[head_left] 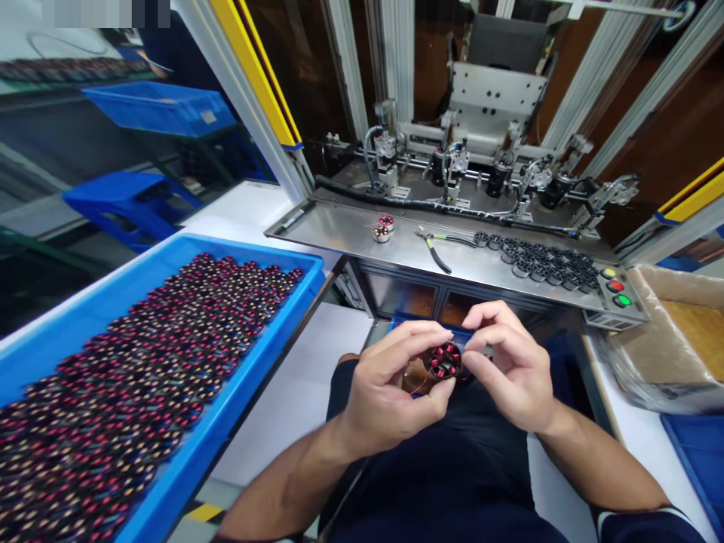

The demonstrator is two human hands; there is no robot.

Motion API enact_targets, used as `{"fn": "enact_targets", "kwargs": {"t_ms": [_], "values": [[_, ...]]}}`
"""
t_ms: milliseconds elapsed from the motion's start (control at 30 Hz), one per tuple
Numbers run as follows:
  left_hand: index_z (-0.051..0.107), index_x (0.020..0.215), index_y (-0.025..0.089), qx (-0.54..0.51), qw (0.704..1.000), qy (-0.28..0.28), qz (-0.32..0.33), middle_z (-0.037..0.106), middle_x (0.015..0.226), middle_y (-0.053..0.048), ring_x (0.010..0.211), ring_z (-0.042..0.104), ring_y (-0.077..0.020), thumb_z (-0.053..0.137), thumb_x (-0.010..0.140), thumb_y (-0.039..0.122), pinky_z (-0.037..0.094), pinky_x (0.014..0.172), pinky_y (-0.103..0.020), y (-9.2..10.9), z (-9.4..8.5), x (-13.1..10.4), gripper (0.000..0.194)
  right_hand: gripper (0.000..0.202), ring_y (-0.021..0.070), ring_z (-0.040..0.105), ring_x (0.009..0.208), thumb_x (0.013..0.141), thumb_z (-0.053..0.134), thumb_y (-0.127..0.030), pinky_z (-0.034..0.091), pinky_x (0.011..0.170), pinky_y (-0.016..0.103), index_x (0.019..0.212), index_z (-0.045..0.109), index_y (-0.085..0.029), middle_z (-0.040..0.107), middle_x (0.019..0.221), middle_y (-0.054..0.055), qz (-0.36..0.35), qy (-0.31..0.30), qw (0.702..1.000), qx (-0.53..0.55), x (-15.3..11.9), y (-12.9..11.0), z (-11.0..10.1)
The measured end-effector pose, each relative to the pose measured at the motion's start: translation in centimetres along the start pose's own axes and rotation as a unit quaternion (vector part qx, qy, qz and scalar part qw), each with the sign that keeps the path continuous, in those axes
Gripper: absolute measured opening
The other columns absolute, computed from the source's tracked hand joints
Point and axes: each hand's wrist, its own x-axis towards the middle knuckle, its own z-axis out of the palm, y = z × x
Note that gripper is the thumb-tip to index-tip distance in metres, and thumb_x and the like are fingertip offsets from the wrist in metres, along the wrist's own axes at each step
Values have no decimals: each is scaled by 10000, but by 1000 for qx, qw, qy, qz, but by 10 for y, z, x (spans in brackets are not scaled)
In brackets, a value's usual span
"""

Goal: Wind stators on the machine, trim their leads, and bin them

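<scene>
Over my lap, my left hand point(396, 385) grips a motor stator point(446, 360) between thumb and fingers. The stator is round and black with red wire windings, and a loose wire end hangs below it. Just right of it, my right hand point(509, 366) is raised with thumb and fingers curved apart, nothing visible between them. The right thumb tip is close to the stator's edge; whether it touches I cannot tell. Two wound stators point(383, 228) stand on the metal ledge, beside pliers point(435, 247) with dark and yellow-green handles.
A blue tray point(314, 268) full of wound stators lies to my left. Several black unwound cores point(543, 262) line the ledge before a winding machine point(492, 162). Control buttons point(616, 286) and a plastic-lined box point(679, 332) are at right. A yellow post point(265, 83) rises at left.
</scene>
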Motion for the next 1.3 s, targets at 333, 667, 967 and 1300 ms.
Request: {"fn": "enact_targets", "kwargs": {"t_ms": [333,667,967,1300], "values": [[759,1130,200,-56,998,12,-34,754,1047,-99,932,733,-205,766,706,62,626,821,-276,2,-1,4,446,151,172,572,788,930,670,-211,465,722,322,780,661,-199,602,841,43,74,44,996,33,-5,-8,3],[768,1121,234,-153,986,29,-62,755,1068,-66,950,738,-191,791,702,49,616,850,-274,-3,4,5,459,128,172,568,822,916,717,-316,468,749,306,852,690,-208,609,902,43,148,107,971,154,-14,6,10],[780,1086,197,-150,985,51,-75,758,1063,-91,893,750,-185,814,696,77,627,796,-245,-2,5,8,410,122,133,590,722,865,790,-290,490,687,257,836,705,-208,640,766,2,143,66,961,227,-24,2,24],[801,1071,222,-238,952,6,-194,771,1069,-80,873,773,-182,845,668,70,642,760,-217,4,2,9,433,111,110,601,689,900,749,-238,498,657,228,803,706,-203,652,733,-11,122,98,974,166,-20,-4,23]]}}
